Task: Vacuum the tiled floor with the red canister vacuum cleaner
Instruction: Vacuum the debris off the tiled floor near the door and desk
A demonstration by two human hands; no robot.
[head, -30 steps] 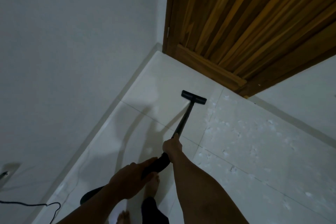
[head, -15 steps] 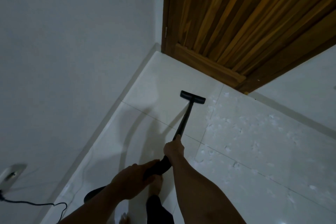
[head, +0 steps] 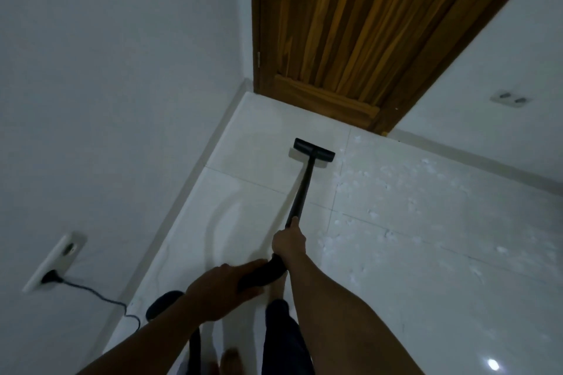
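Flakes (head: 353, 184) beside my nozzle (head: 313, 150) may scatter if I sweep fast, with left grip (head: 219, 292) and right grip (head: 288, 242) both clenching the wand (head: 304, 183).

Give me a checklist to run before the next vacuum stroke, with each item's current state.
1. Grip: right hand holds the wand, left hand holds the handle: ok.
2. The nozzle flat on the floor: ok.
3. The plug in the socket: ok.
4. The cord apart from the nozzle, by the left wall: ok.
5. The floor right of the nozzle clean: not ok, white scraps lie there.
6. Where the canister stands: cannot tell, out of view.
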